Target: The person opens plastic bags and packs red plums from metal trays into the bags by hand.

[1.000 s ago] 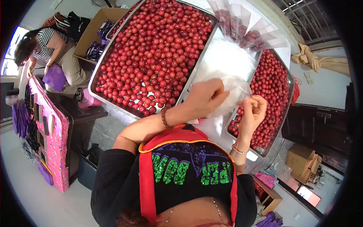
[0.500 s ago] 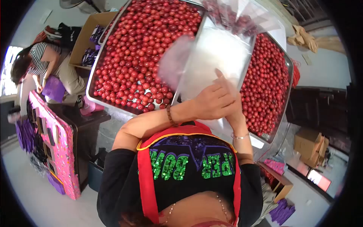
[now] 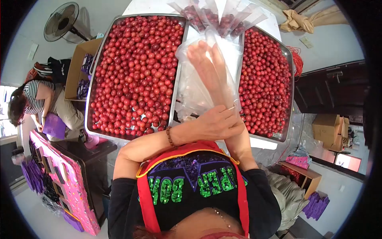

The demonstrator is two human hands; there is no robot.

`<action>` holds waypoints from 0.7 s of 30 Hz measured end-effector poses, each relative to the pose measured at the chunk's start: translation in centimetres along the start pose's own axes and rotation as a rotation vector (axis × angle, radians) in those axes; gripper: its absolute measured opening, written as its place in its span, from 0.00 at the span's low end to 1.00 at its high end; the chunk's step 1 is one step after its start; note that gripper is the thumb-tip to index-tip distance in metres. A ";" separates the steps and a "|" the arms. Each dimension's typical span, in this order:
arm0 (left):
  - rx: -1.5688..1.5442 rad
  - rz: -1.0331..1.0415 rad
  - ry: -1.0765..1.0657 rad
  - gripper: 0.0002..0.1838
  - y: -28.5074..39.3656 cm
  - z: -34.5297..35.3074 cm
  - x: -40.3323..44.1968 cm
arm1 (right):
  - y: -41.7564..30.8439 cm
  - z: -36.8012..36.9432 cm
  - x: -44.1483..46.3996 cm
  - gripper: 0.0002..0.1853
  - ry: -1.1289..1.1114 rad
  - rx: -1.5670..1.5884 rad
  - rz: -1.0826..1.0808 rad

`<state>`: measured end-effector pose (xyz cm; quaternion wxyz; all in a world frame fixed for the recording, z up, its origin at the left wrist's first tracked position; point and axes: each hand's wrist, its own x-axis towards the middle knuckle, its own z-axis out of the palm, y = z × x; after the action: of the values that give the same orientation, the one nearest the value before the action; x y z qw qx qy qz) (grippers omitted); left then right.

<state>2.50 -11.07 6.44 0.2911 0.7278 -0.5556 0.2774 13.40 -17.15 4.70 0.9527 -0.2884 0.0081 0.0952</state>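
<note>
I'm looking into a room with a dark door [image 3: 328, 89], a white table [image 3: 149, 6], two metal trays [image 3: 149, 15] of red fruit [image 3: 135, 75], and between them a clear plastic bag [image 3: 191, 93] around the right hand [image 3: 206, 57].
The bag's long axis runs away from the chest, along the right forearm. The right hand's fingers stretch out inside, holding nothing I can see; the left hand [image 3: 217, 125] curls at the right wrist, and I can't tell whether it pinches the bag.

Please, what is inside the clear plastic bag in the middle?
The right hand shows through the bag; I can make out nothing else inside. The left hand covers part of the right forearm, hiding what lies there.
</note>
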 end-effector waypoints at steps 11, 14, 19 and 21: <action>-0.243 -1.117 0.512 0.09 -7.9 -4.9 -4.3 | 0.9 1.1 -6.4 0.33 -0.369 0.002 0.319; -0.097 -1.028 0.365 0.11 -8.3 -6.1 -4.2 | 0.9 0.9 -7.4 0.34 -0.308 0.000 0.385; 0.095 -1.042 0.446 0.09 -12.2 -7.6 -5.2 | -0.7 -1.1 -11.8 0.35 -0.280 0.045 0.393; 0.187 -0.918 0.397 0.08 -13.9 -7.3 -5.3 | -0.6 -2.0 -12.9 0.35 -0.148 -0.051 0.357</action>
<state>14.15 0.64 5.96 0.4168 0.8530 -0.0852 0.3023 0.95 -20.98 4.27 0.9110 -0.2989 -0.0133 0.2839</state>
